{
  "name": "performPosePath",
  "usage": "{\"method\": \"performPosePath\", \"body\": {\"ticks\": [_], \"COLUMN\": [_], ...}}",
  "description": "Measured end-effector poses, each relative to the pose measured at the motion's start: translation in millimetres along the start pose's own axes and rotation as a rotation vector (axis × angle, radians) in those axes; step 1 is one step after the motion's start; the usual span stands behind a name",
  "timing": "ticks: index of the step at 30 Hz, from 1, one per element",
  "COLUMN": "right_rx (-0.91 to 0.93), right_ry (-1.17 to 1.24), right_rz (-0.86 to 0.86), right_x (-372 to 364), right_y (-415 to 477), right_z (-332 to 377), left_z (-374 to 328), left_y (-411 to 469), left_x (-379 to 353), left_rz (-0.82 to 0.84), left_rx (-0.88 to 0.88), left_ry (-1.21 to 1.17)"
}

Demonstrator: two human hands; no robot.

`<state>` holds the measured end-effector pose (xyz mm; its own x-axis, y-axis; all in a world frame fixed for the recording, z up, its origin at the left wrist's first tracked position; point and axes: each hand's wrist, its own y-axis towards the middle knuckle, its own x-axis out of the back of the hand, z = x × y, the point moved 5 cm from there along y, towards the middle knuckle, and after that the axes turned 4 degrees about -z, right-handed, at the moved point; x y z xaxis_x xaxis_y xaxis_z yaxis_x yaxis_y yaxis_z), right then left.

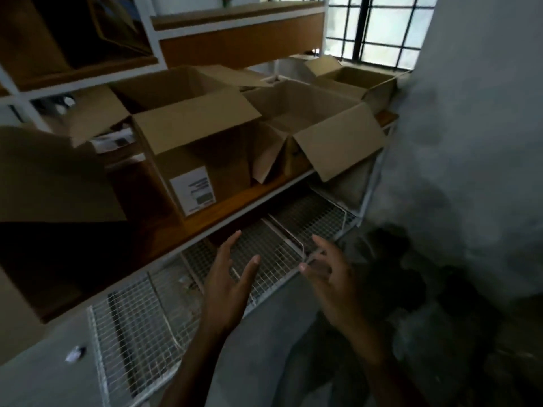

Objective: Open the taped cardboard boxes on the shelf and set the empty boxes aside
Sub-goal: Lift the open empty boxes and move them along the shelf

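Observation:
Three open cardboard boxes stand on the wooden shelf [235, 198]. The nearest box [205, 160] bears a white label and its flaps are spread. To its right a second box [311, 118] lies open with one flap hanging over the shelf edge. A third open box [355, 80] sits by the window. My left hand [232, 286] and my right hand [329, 274] hover below the shelf edge, palms facing each other, fingers apart, holding nothing. A large cardboard flap [50, 177] fills the left foreground.
White wire baskets [141, 327] sit under the shelf. A grey wall [470, 142] closes the right side. A barred window [379, 27] is at the back. Upper shelves [235, 39] hang above the boxes. Dark shapes [411, 283] lie on the floor at the right.

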<state>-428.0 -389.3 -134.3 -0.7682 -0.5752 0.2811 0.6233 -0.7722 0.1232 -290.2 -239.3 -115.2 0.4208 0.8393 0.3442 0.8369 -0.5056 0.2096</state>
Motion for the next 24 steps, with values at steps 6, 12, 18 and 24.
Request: {"method": "performPosePath", "body": {"ticks": [6, 12, 18, 24], "right_rx": [-0.045, -0.026, 0.014, 0.047], "right_ry": [-0.039, -0.078, -0.119, -0.181], "right_rz": [-0.061, -0.156, -0.200, -0.182], "right_x": [34.3, 59.6, 86.8, 111.3], "right_y": [53.9, 166.4, 300.6, 419.2], "right_z": [-34.6, -53.7, -45.0, -41.0], "left_z": [4.1, -5.1, -24.3, -37.1], "left_y": [41.8, 148.4, 281.7, 389.0], "left_x": [-63.1, -132.8, -188.5, -223.2], "left_rz": [0.066, 0.050, -0.019, -0.166], "left_rx": [0.049, -0.054, -0.113, -0.196], "left_ry": [-0.042, -0.038, -0.010, 0.161]}}
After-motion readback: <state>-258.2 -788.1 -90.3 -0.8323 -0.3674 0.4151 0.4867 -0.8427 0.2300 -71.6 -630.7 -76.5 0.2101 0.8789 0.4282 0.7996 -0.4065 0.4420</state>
